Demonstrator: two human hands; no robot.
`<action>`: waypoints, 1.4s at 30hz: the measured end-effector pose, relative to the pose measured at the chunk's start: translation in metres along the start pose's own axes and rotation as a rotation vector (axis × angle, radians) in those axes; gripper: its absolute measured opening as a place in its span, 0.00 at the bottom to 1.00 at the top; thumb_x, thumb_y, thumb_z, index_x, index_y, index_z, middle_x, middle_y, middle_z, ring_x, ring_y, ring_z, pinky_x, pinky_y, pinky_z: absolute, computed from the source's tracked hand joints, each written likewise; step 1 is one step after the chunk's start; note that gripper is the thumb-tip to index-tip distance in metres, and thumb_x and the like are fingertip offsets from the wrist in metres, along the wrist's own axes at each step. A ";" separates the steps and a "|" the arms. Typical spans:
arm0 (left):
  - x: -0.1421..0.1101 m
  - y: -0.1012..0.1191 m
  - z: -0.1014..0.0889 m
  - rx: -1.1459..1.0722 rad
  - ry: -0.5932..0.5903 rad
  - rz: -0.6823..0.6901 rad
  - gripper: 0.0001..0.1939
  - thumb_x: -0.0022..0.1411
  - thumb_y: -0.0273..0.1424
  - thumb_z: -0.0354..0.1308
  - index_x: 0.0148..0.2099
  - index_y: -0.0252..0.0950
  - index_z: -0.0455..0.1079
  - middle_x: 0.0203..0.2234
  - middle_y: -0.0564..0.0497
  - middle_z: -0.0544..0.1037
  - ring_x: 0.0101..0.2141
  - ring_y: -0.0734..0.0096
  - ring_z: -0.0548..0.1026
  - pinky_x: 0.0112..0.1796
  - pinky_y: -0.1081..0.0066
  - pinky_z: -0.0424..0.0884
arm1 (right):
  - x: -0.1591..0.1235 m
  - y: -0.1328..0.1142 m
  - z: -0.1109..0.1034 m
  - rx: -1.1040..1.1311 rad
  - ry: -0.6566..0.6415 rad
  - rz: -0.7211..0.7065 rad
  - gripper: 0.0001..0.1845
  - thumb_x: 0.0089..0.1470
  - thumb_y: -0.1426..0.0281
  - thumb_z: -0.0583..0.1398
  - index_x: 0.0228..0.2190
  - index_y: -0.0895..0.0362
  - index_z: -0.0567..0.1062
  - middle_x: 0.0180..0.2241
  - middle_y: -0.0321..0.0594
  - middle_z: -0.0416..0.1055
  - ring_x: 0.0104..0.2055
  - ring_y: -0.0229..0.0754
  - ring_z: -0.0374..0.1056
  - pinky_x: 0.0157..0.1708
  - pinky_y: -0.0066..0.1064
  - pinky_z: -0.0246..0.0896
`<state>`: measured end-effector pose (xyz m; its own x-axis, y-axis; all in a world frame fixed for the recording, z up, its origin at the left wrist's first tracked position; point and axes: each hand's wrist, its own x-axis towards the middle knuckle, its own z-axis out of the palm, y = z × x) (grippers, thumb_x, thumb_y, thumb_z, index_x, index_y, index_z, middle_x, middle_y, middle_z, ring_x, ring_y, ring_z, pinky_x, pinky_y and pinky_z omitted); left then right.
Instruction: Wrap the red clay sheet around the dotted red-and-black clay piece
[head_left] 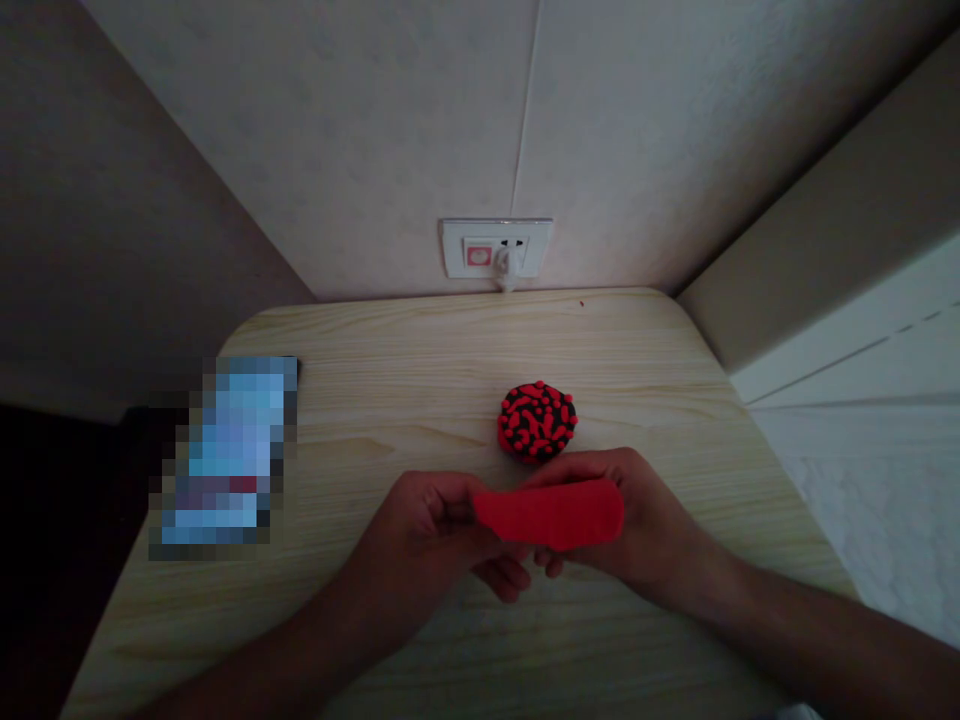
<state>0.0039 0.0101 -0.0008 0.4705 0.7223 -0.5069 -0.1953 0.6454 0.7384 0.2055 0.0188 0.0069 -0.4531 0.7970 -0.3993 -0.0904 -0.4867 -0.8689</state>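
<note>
Between my two hands is a flat red piece of what looks like modelling clay [551, 514], held up above the table. My left hand [431, 530] pinches its left end, with several fingers curled below it. At the right end, my right hand [649, 525] has its fingers wrapped around and behind the piece, so they are partly hidden. Just beyond my hands sits a round black lump covered in red dots and short strips [538, 422], also like modelling clay. Neither hand grips this lump; my right fingers are close to its near side.
The pale wood-grain table [390, 370] has rounded far corners against the wall. A phone-like device with a blurred screen [232, 440] lies at the left edge. A wall socket [497, 248] with a white plug is behind the table. A tiny reddish speck lies near the far edge.
</note>
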 end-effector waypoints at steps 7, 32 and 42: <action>-0.002 0.000 0.001 0.036 -0.009 0.050 0.11 0.54 0.35 0.72 0.30 0.32 0.78 0.23 0.48 0.83 0.25 0.68 0.81 0.29 0.71 0.78 | 0.001 0.001 -0.001 0.074 -0.043 0.092 0.15 0.38 0.66 0.78 0.25 0.62 0.83 0.22 0.40 0.79 0.24 0.37 0.75 0.25 0.24 0.72; 0.002 -0.002 -0.001 0.021 0.010 0.113 0.14 0.58 0.39 0.70 0.38 0.33 0.79 0.27 0.49 0.84 0.26 0.68 0.81 0.30 0.70 0.79 | -0.002 0.001 0.001 0.034 -0.048 0.014 0.18 0.51 0.57 0.71 0.30 0.61 0.82 0.24 0.40 0.80 0.24 0.36 0.74 0.26 0.24 0.73; -0.002 0.004 -0.001 0.054 0.066 0.061 0.10 0.49 0.30 0.76 0.27 0.33 0.77 0.20 0.52 0.82 0.22 0.72 0.79 0.26 0.75 0.76 | -0.005 -0.001 0.005 -0.044 0.027 -0.064 0.18 0.52 0.56 0.71 0.30 0.59 0.77 0.22 0.37 0.76 0.21 0.37 0.73 0.22 0.25 0.71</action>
<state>0.0010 0.0115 0.0025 0.4016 0.7756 -0.4870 -0.1739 0.5867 0.7909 0.2037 0.0140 0.0107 -0.4237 0.8356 -0.3495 -0.0796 -0.4187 -0.9046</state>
